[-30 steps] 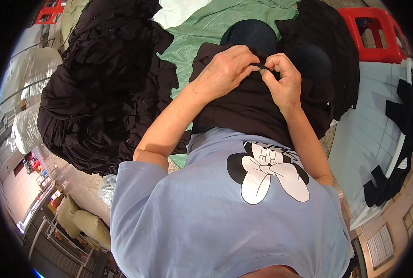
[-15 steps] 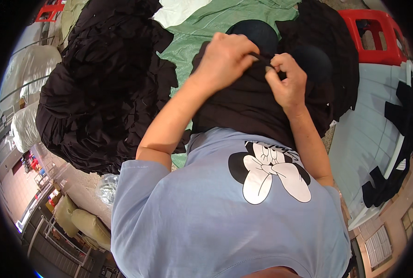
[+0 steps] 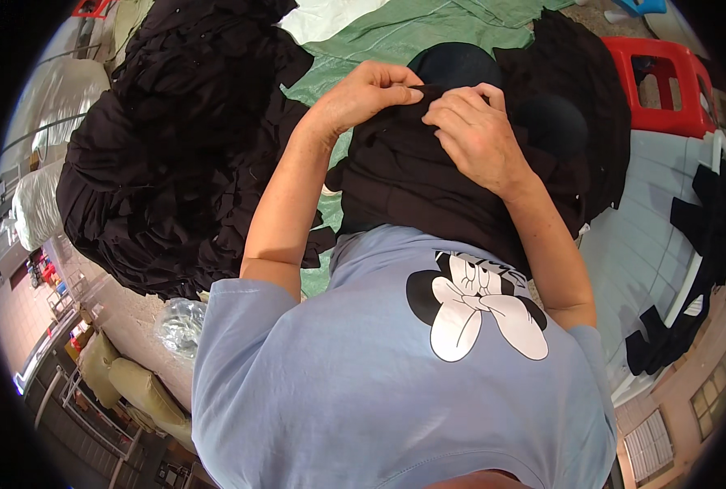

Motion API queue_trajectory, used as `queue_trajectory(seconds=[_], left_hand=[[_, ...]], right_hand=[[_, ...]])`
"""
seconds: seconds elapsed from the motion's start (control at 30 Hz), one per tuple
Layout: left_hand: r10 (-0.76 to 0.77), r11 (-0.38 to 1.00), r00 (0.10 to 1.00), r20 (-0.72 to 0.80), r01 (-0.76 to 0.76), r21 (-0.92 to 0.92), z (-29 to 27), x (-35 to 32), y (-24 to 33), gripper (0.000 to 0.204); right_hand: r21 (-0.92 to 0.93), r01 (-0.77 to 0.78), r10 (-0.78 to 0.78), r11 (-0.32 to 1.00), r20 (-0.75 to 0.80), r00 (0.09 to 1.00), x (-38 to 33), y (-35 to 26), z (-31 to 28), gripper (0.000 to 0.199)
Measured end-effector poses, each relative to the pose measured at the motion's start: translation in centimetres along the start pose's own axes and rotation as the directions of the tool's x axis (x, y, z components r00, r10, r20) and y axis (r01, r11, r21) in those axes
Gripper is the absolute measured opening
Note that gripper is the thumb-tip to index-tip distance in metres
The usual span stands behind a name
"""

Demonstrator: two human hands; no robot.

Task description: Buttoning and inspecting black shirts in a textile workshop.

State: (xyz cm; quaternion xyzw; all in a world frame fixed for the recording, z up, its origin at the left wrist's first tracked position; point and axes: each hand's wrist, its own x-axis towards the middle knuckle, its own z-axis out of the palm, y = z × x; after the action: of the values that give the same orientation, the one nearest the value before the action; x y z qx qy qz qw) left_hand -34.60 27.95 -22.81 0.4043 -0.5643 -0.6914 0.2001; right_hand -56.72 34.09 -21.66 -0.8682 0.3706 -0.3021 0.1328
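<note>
The head view looked down over a pale blue T-shirt (image 3: 396, 391) with a black-and-white cartoon print, filling the lower half of the frame. At the left and upper left lay a large heap of black garments (image 3: 176, 155), spread over a green sheet (image 3: 428, 33) that showed at the top centre. A pale, ribbed tabletop (image 3: 648, 236) ran down the right side, with smaller black fabric pieces (image 3: 697, 244) lying on it and a red plastic stool (image 3: 664, 90) beyond it at the upper right.

In the centre, just above the T-shirt, sat a black garment (image 3: 412, 179), bunched up in the person's lap. Both hands met at its top edge in the upper middle of the frame. The left hand (image 3: 367, 94) had its fingers curled narrow and pinched a fold of the black garment. The right hand (image 3: 477, 134), touching the left at the fingertips, gripped the same edge, its fingers bent close over the cloth.

A crumpled clear plastic bag (image 3: 180, 322) lay at the lower left.
</note>
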Motion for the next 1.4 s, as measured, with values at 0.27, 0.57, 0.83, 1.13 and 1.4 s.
queue_trajectory(seconds=[0.27,0.57,0.83,1.13,1.4], left_hand=[[-0.001,0.990,1.000,-0.014,-0.001,-0.144,0.7,-0.9,0.2,0.025],[0.040,0.983,0.999,-0.004,-0.039,0.177,1.7,-0.4,1.1,0.026],[0.047,0.904,0.994,-0.099,0.000,0.427,1.8,-0.2,2.1,0.020],[0.073,0.995,0.996,0.058,-0.077,0.070,1.5,-1.7,2.0,0.014],[0.021,0.951,0.993,-0.115,0.015,0.309,0.8,-2.1,1.5,0.022]], right_hand=[[0.512,-0.436,0.420,0.740,0.154,0.894,-1.2,0.4,-0.5,0.008],[0.576,-0.387,0.424,0.720,0.077,0.903,-1.9,-1.1,-1.1,0.017],[0.581,-0.305,0.332,0.754,0.064,0.941,-2.7,-1.0,-1.4,0.028],[0.792,-0.340,0.416,0.507,0.121,0.901,-2.8,-0.4,-1.6,0.026],[0.297,-0.461,0.502,0.836,-0.075,0.862,-2.6,-0.7,-1.1,0.020]])
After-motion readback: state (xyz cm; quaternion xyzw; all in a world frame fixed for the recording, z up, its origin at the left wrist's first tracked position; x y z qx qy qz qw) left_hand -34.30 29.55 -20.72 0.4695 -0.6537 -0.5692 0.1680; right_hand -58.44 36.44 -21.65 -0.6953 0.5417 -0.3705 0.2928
